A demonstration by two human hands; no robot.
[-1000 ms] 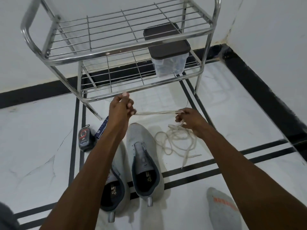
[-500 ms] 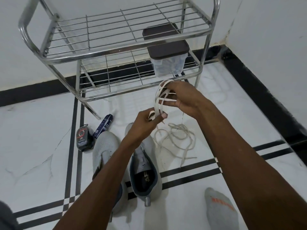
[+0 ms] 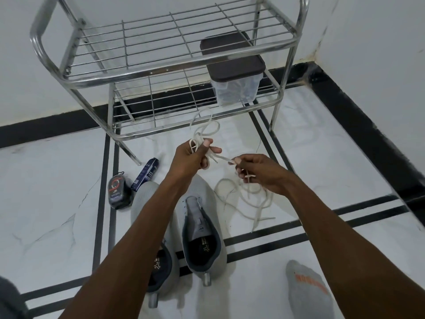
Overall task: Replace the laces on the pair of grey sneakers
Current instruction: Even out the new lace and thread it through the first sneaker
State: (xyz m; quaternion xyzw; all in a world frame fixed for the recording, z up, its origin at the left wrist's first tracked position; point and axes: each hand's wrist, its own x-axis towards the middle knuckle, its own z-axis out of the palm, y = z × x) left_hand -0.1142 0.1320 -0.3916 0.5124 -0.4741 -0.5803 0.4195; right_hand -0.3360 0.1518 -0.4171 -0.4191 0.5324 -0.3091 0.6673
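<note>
Sock [image 3: 308, 293], grey with orange lettering, occupies the nearest floor at lower right. Sneakers [image 3: 202, 226], grey, lie side by side on the white tiles with heels toward the viewer and toes toward the rack; both forearms reach out above them, and the visible eyelets of the right-hand shoe carry no lace. Left hand [image 3: 192, 157] hovers above the toes, its fingers curled around a bunched cream lace [image 3: 204, 132] whose loops rise above the fist. Right hand [image 3: 259, 172] is level with it and near it, thumb and forefinger pinching a strand that spans the gap between the hands. Spare lace [image 3: 248, 201] lies loosely coiled on the floor just right of the sneakers, below the right hand; whether it joins the held one cannot be told. Polish sponge [image 3: 118, 192], black, and a dark blue tube [image 3: 146, 172] lie left of the shoes. Rack [image 3: 161, 72], a two-tier steel frame, stands beyond against the wall, with a clear box [image 3: 234, 72] under a brown lid on its lower shelf.
</note>
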